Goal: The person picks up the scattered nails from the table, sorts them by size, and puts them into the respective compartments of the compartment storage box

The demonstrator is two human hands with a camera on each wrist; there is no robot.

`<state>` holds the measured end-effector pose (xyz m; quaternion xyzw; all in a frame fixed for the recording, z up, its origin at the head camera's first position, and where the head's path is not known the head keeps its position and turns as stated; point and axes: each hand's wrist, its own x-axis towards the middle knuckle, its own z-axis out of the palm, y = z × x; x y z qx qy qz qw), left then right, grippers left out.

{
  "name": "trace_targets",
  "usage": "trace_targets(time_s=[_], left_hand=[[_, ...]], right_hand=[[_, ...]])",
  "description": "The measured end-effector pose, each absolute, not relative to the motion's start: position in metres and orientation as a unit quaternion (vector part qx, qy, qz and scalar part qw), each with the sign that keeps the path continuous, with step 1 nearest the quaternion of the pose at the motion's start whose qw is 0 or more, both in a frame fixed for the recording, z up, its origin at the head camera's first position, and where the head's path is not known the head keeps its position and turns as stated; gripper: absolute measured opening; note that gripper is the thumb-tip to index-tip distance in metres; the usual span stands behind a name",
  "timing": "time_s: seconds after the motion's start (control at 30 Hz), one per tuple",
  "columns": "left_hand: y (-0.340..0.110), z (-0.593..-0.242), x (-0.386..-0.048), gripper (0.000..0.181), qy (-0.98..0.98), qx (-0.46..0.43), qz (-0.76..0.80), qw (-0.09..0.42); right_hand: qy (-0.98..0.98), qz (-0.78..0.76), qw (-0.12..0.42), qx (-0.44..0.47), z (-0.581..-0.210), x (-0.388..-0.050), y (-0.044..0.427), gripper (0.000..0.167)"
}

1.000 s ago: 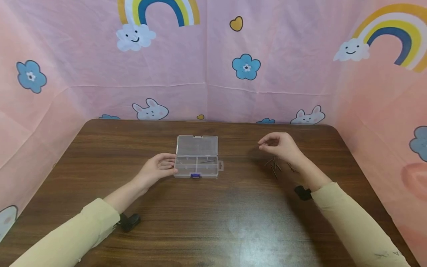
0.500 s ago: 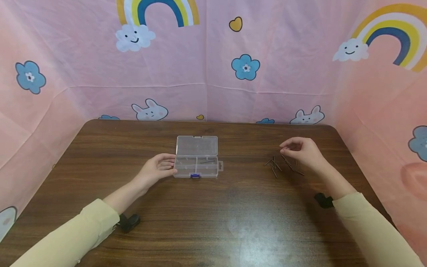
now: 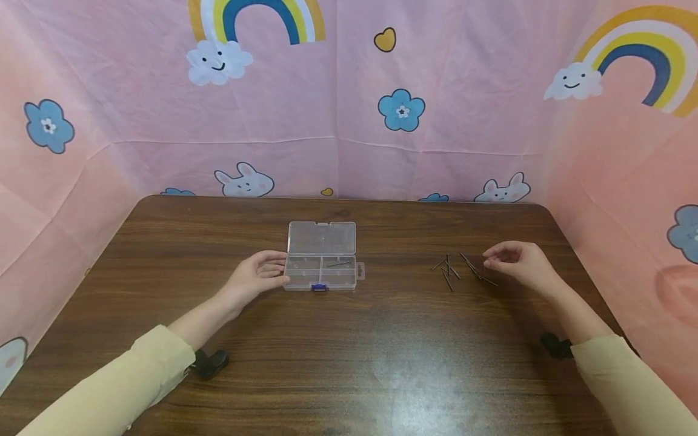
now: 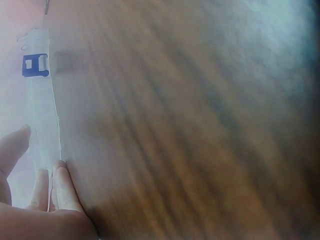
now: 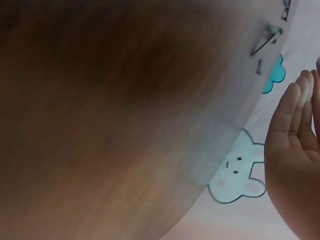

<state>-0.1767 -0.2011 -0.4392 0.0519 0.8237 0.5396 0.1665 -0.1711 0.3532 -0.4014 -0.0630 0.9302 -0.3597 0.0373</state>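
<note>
A clear plastic compartment box (image 3: 303,280) with a blue latch (image 3: 319,287) lies on the brown table, its lid (image 3: 322,238) folded back. One thin nail-like piece (image 3: 339,263) rests in its back right compartment. My left hand (image 3: 253,277) holds the box by its left end, thumb at the front corner; the left wrist view shows thumb and fingers around that end. Several thin, dark nails (image 3: 448,269) lie loose to the right of the box. Just right of them my right hand (image 3: 520,263) hovers, fingers gently bent, with nothing visible in it.
The brown wooden table (image 3: 349,363) is bounded at the back and sides by a pink printed cloth (image 3: 349,121). A hanging tab (image 3: 361,270) juts from the right end of the box.
My right hand has moved right and toward me, from above the nails to beside them, uncovering more of the pile. The left hand and the box have stayed in place.
</note>
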Motion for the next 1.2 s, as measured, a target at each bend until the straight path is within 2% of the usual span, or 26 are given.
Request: trace_targets(time_s=[0.53,1.2], left_hand=[[-0.202,-0.440,-0.177,0.062,0.824,0.049,0.540,0.165],[-0.202,-0.441,-0.178,0.062,0.823,0.048,0.540,0.166]], right_hand=[[0.933,-0.336,0.092,-0.095,-0.417,-0.163,0.370,0.020],[0.935,-0.321,0.112,-0.103,-0.417,-0.165,0.366,0.008]])
